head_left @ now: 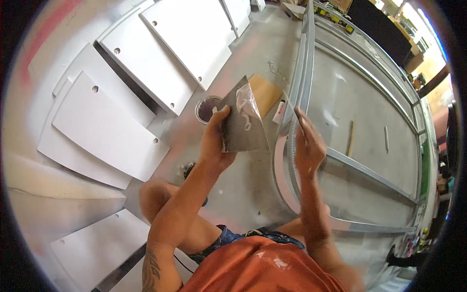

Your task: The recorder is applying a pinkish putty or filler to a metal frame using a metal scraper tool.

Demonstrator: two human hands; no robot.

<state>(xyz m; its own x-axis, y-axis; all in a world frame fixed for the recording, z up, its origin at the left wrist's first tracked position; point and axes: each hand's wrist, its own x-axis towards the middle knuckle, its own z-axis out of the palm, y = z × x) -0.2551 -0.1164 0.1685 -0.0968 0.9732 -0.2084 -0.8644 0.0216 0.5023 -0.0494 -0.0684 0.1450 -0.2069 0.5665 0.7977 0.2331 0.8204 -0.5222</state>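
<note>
My left hand point(216, 141) grips a flat grey plate point(243, 134) by its left edge, thumb on top. A smear of white putty point(246, 100) lies on the plate. My right hand point(310, 146) is closed around a thin scraper point(290, 103), seen almost edge-on, beside the curved corner of a metal frame point(304, 68). Pinkish filler point(281, 170) coats the curved strip below that hand. Just left of the plate stands an open round tin point(198, 111), partly hidden by my left hand. A wooden board point(265, 92) lies beyond the plate.
Large white panels point(104, 129) with small holes lie along the left side. A white tube with a dark cap point(279, 112) sits beside the frame. Two thin sticks, one a wooden strip point(350, 138), lie inside the frame. Yellow-and-black tools point(335, 18) are at the far end.
</note>
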